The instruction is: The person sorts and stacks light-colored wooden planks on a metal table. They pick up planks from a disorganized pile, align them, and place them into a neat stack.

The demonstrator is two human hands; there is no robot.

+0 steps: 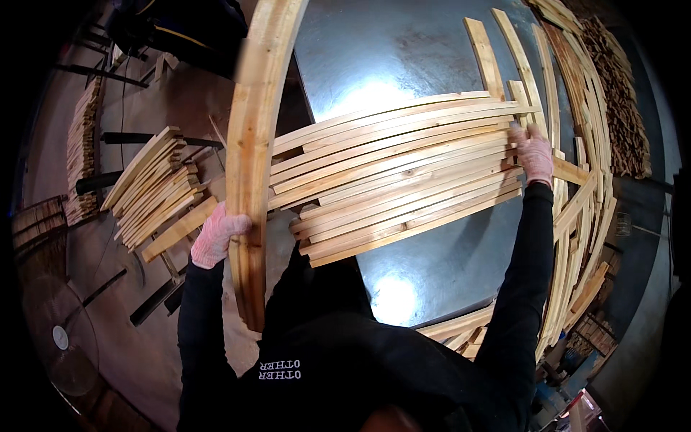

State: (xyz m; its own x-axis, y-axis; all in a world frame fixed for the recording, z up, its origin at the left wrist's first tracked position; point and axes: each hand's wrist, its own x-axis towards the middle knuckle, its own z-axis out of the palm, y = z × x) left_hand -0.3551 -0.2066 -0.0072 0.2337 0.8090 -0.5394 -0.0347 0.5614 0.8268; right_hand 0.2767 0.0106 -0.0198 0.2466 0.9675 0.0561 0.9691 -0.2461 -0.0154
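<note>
My left hand [218, 236], in a pale pink knit glove, is closed on the left edge of a wide wooden plank [252, 129]. The thumb lies on the plank's face; the other fingers are mostly hidden. This plank runs from the upper edge of view down toward my body, crossing the left part of a row of wooden slats [403, 173]. The slats lie side by side, their near left ends uneven. At their right ends rests my right hand [534, 153], gloved alike, its fingers apart and touching the slat ends, gripping none that I can see.
A shiny grey metal tabletop [374, 50] lies under the slats. Loose strips [484, 57] and a long pile of boards [576, 237] line its right side. On the left are a smaller slat stack [155, 191], dark metal bars [108, 286] and a round fan [61, 337].
</note>
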